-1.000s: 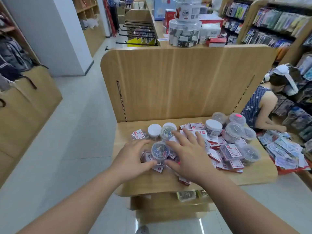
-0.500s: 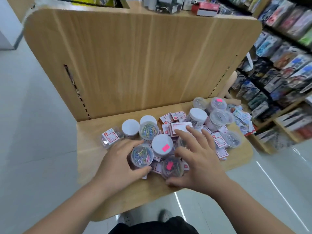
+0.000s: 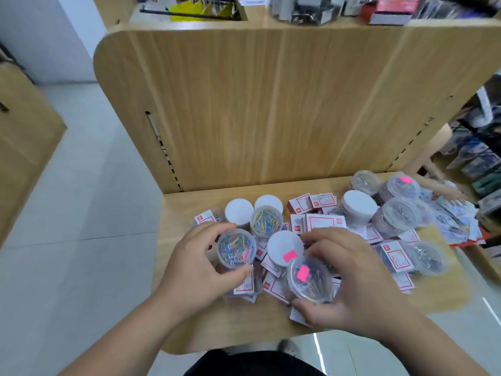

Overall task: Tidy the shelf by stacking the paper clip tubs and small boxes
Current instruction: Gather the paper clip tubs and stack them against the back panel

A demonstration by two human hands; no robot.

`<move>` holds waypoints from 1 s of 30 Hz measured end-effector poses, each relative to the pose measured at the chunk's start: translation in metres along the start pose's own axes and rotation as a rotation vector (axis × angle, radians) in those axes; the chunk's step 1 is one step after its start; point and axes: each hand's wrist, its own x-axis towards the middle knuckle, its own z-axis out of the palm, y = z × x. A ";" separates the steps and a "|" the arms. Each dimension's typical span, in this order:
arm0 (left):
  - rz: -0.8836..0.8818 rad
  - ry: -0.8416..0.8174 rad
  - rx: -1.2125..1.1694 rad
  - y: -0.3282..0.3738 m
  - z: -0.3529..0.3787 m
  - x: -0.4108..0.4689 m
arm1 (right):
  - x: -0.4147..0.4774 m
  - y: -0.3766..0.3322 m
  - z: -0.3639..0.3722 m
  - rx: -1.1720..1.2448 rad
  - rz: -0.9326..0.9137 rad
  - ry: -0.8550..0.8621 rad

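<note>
Head: left hand (image 3: 195, 270) grips rainbow tub (image 3: 236, 248) upright; right hand (image 3: 360, 289), stickered tub (image 3: 309, 278), perhaps tilted

The shelf (image 3: 271, 104) is pale wood grain. Clear tubs (image 3: 236, 248) hold multicoloured clips; small boxes (image 3: 324, 222) are white with red borders. Pink stickers (image 3: 302, 273) mark two tubs.

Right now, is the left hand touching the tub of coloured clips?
Touching. The head view shows the left hand curled round the tub, thumb on its near rim and fingers on its far side, with no gap.
</note>
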 end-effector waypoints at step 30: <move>-0.257 0.224 -0.127 -0.097 -0.015 0.080 | 0.203 -0.039 0.075 -0.188 -0.055 -0.302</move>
